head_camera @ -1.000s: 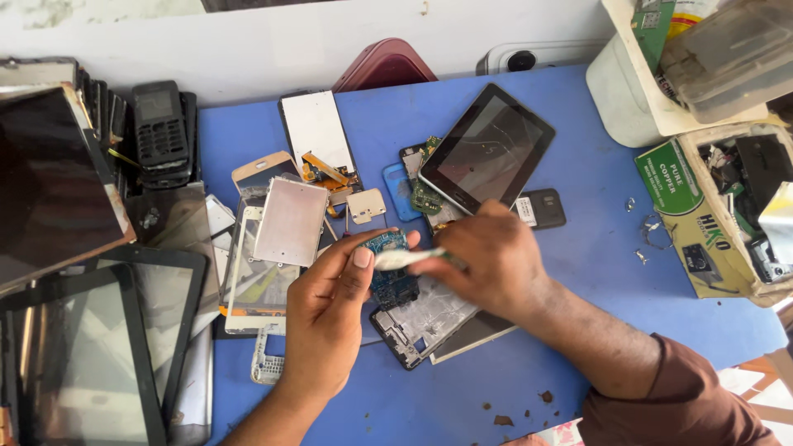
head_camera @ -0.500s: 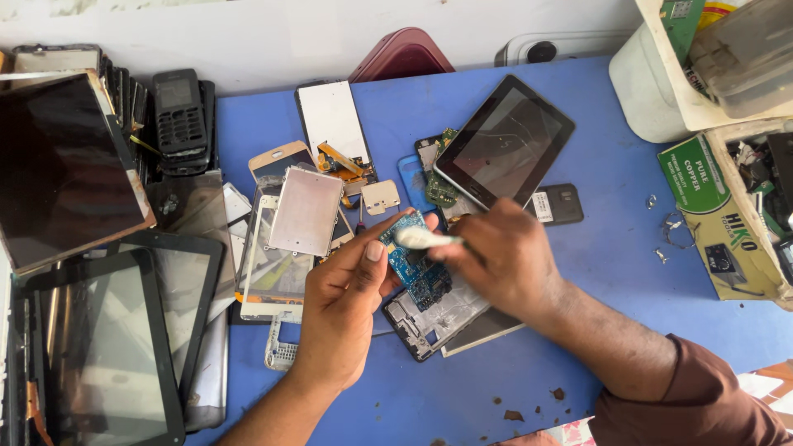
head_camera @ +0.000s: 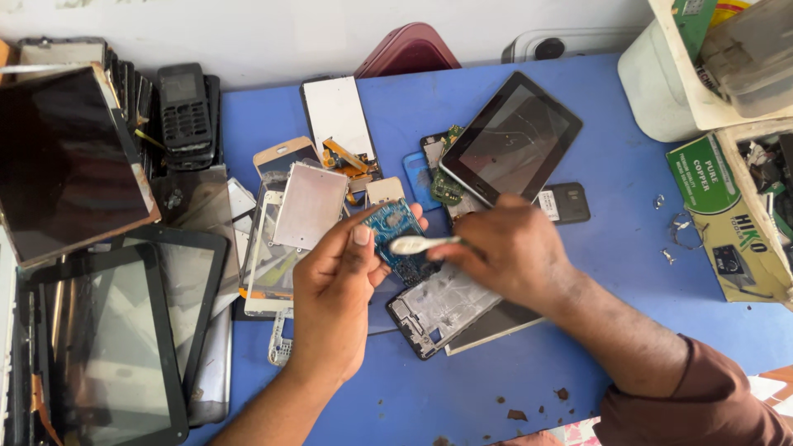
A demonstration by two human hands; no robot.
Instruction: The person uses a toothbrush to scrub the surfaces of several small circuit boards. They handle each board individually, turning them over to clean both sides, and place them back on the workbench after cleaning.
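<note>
Head view
Bench (head_camera: pixel 529 396): blue top, bits of dirt near the front edge, a pale wall behind it.
Circuit board (head_camera: pixel 398 239): small and blue, held up over the middle of the bench.
Left hand (head_camera: pixel 330 306): fingers clamped on the circuit board.
Right hand (head_camera: pixel 512 252): just right of the circuit board, fingers clamped on a white brush (head_camera: pixel 417 244) whose tip touches the board.
Phone frame (head_camera: pixel 438 310): grey, flat on the bench under the circuit board.
Tablet (head_camera: pixel 512 136): dark, behind and right of the circuit board.
Button phone (head_camera: pixel 183 107): black, far left and behind the circuit board.
Black screens (head_camera: pixel 107 355): stacked left of the circuit board.
Green box (head_camera: pixel 727 215): far right of the circuit board.
</note>
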